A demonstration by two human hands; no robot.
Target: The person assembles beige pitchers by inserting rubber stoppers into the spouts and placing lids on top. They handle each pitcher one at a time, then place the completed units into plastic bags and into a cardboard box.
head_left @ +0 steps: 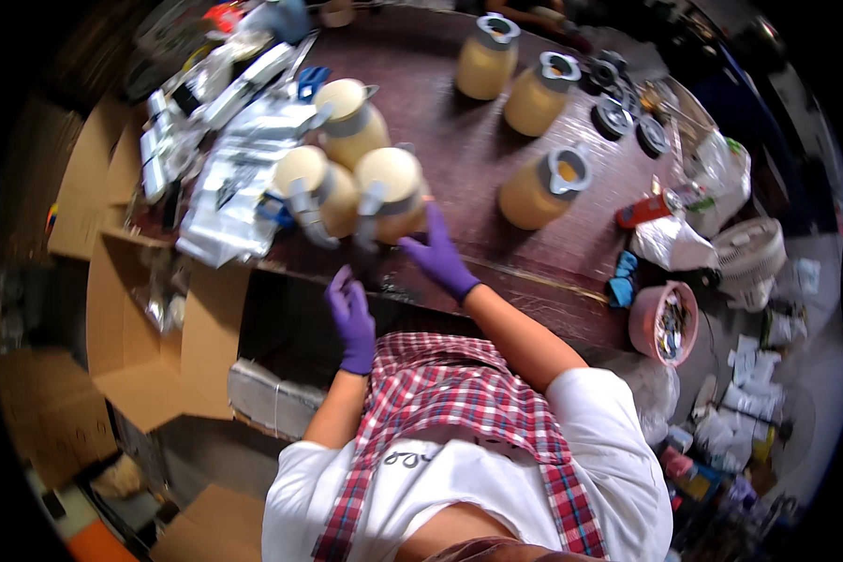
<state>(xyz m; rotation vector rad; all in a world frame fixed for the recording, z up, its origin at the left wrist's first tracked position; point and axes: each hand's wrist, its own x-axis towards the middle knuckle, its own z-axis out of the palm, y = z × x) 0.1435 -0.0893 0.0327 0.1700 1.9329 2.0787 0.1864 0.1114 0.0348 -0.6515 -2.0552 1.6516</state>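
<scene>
The table (496,178) holds six tan jugs. At 11 o'clock, three capped jugs (356,173) lie clustered; at 1 o'clock, three open jugs (534,103) stand uncapped, so about half look finished. The right hand (437,251), gloved purple, rests spread fingers against the nearest capped jug (391,192), gripping nothing. The left hand (351,318) hangs loosely open and empty at the table's edge.

A person in purple gloves and a checked apron

The left hand (351,318) and the right hand (440,253) each wear a thin purple glove that stops at the wrist. The person has on a white shirt with short sleeves. Over it hangs an apron with red, white and dark checks.
</scene>
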